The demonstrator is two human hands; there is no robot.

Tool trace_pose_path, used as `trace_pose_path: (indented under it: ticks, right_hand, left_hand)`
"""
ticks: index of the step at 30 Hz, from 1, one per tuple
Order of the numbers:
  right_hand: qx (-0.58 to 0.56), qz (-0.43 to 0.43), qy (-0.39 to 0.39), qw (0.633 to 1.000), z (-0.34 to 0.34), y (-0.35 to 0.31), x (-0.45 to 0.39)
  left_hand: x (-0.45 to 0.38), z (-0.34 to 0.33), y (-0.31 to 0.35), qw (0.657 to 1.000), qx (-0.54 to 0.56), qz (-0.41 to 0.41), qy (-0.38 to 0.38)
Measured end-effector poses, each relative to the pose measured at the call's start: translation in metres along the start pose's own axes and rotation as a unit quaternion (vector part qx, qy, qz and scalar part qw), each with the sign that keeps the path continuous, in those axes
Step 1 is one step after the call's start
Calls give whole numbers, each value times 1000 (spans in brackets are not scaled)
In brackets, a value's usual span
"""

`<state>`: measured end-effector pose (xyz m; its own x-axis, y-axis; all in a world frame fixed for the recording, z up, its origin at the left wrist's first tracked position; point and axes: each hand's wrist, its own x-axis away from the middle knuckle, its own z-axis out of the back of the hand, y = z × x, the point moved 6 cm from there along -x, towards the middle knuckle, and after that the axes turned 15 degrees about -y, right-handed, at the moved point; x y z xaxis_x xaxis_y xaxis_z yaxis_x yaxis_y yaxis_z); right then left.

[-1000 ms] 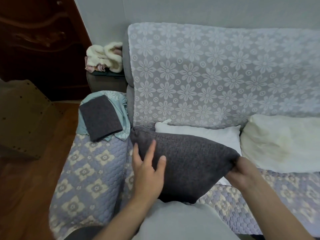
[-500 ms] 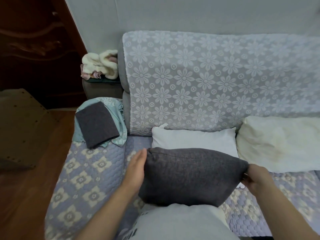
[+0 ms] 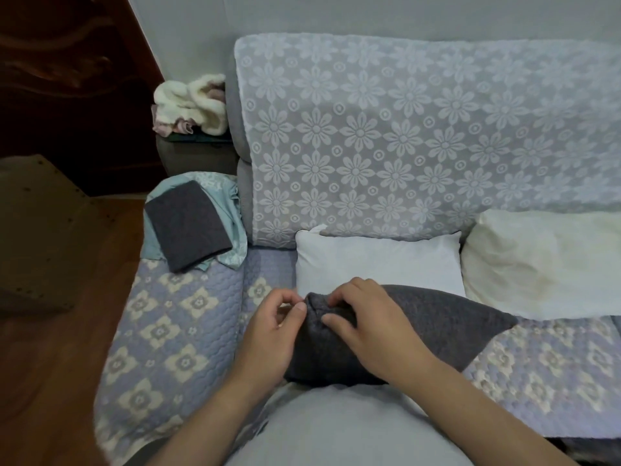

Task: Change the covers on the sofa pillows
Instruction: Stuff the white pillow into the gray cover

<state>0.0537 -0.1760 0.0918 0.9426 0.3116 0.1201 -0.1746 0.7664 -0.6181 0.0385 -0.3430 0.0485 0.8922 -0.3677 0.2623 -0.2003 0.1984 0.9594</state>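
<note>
Grey pillow (image 3: 420, 327) lies on the sofa seat (image 3: 188, 317), near edge against the person's lap, far right corner pointing toward the cream pillow (image 3: 544, 260). Left end of the grey cover is bunched into a small pucker between both hands.

Left hand (image 3: 268, 334): thumb and forefinger pinch the fabric at that end, other fingers curled underneath; palm sits beside the pillow's left side.

Right hand (image 3: 369, 321): laid on top of the pillow, fingers bent, tips pressing and gripping the same bunched fabric from the right. Fingertips of both hands nearly meet at the pucker.

White pillow (image 3: 376, 264) w/o cover stands just behind, against the backrest (image 3: 386, 136). Folded grey cover (image 3: 186, 223) rests on light blue cloth (image 3: 232, 210) at the seat's left end, well apart from the hands.
</note>
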Motion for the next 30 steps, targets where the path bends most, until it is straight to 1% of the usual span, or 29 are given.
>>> trace_pose_path:
  ticks: [2, 4, 7, 8, 9, 10, 11, 12, 13, 14, 15, 16, 17, 18, 19, 20, 21, 22, 23, 24, 26, 27, 30]
  right_hand:
    - [13, 28, -2, 1000, -3, -5, -2]
    - [12, 44, 1, 999, -6, -8, -3]
    - [3, 47, 11, 999, -9, -11, -5]
    - [4, 48, 11, 999, -10, -11, -6]
    - [6, 47, 12, 999, -10, -11, -6]
    - [9, 45, 14, 999, -9, -10, -7]
    - [8, 41, 16, 999, -9, -7, -7]
    - [5, 37, 16, 999, -9, -4, -8]
    - [2, 34, 11, 999, -10, -2, -9]
    - [-1, 32, 4, 999, -12, -1, -9]
    - [-2, 31, -3, 1000, -14, 1, -10]
    - [-3, 30, -8, 1000, -15, 2, -11]
    - [-6, 27, -12, 1000, -15, 3, -11]
    - [-11, 23, -12, 1000, -15, 4, -11]
    - [-20, 19, -11, 1000, -14, 6, -12]
    - [-31, 16, -9, 999, -13, 8, -11]
    - [-40, 14, -7, 999, -12, 9, -11]
    - [-45, 14, -7, 999, -11, 9, -11]
    - [-49, 14, -9, 999, -11, 8, -11]
    - [-50, 15, -10, 999, -11, 7, -11]
    - [-56, 13, -8, 998, -11, 6, -10]
    - [-64, 10, -6, 998, -11, 6, -10]
    - [-76, 8, 0, 997, -10, 6, -10]
  left_hand:
    - [4, 7, 10, 989, -131, -31, 66]
    - [9, 10, 22, 964, -245, -24, 102]
    - [8, 11, 26, 944, -320, 34, 72]
    - [8, 14, 25, 952, -295, 52, 58]
    - [8, 18, 20, 974, -205, 79, 48]
    - [7, 21, 10, 992, -43, 110, 43]
    - [7, 19, 1, 977, 153, 143, 32]
    - [9, 9, -6, 926, 333, 178, 9]
    - [12, 1, -9, 869, 449, 207, -7]
    - [15, -6, -12, 834, 503, 227, -17]
    - [18, -10, -15, 817, 523, 240, -21]
    - [18, -11, -17, 814, 527, 241, -24]
    - [17, -11, -19, 822, 517, 238, -26]
    - [14, -9, -18, 843, 488, 224, -32]
    - [10, -5, -18, 880, 431, 197, -33]
    - [7, 2, -16, 927, 341, 156, -22]
    - [5, 10, -12, 968, 226, 108, -3]
    - [5, 18, -4, 992, 108, 53, 20]
    - [7, 23, 7, 1000, 1, -5, 30]
    - [9, 24, 19, 993, -91, -66, 25]
    - [11, 22, 34, 958, -238, -157, -14]
    - [12, 21, 36, 942, -281, -179, -35]
    - [9, 21, 40, 918, -336, -197, -79]
